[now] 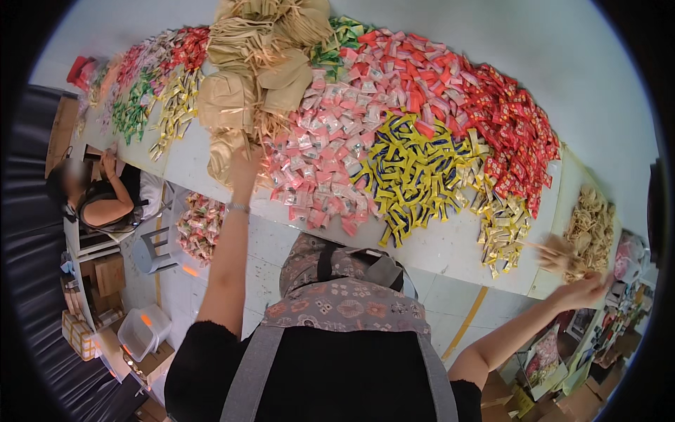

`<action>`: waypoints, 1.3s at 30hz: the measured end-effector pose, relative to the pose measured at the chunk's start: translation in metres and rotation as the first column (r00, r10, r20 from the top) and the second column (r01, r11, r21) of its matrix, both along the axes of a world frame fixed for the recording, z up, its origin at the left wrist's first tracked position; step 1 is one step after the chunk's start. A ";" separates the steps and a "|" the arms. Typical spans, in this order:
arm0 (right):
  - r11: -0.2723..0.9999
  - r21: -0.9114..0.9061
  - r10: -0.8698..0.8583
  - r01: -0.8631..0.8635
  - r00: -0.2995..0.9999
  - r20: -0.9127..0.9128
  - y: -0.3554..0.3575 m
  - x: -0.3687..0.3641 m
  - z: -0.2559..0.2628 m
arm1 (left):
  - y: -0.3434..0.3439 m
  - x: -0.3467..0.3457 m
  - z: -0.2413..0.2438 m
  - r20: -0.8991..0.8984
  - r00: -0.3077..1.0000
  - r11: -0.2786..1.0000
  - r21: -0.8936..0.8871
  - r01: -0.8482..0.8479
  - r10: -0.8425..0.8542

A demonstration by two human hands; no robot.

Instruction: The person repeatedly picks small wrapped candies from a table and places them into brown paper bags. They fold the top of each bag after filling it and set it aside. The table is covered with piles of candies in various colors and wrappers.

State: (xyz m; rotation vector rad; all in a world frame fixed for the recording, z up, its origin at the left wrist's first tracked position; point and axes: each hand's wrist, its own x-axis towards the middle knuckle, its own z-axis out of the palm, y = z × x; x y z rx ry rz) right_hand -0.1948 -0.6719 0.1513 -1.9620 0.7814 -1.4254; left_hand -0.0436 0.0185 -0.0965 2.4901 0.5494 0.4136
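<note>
My left hand [246, 168], with a band at the wrist, pinches the edge of a tan fabric pouch [228, 155] at the near end of a tall heap of flat drawstring pouches [227, 97]. My right hand [586, 291] is at the table's right end, beside a pile of bunched tan pouches [590, 232]. A motion-blurred tan pouch [556, 254] with its strings trailing left is just above that hand; whether the fingers hold it is unclear. Between my hands lie pink-and-clear sachets [327, 153], yellow-and-blue wrapped sweets [416, 163] and gold packets [501, 227].
Red packets [511, 121] and green packets [343, 42] line the back of the white table [453, 248]. A seated person [108, 203] is at the left, near a grey stool [150, 252] and a clear bin of mixed packets [199, 227]. Cardboard boxes [580, 398] stand low right.
</note>
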 end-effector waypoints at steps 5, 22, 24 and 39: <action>0.886 -0.181 0.224 -0.426 0.736 -0.639 0.098 0.047 -0.115 | 0.067 0.010 -0.034 -0.343 0.933 0.981 0.187 -0.050 0.113; 0.118 0.912 0.911 -0.394 0.407 0.058 0.367 0.197 -0.251 | 0.059 -0.025 0.033 -0.188 0.970 0.632 -0.735 -0.245 0.157; 0.266 0.749 0.944 -0.607 0.322 -0.074 0.393 0.266 -0.231 | 0.045 -0.020 0.037 -0.160 0.975 0.680 -0.700 -0.221 0.152; 0.709 0.353 0.535 -0.611 0.139 -0.834 0.490 0.443 -0.277 | 0.046 -0.002 -0.004 -0.280 0.947 0.453 -0.832 -0.321 0.156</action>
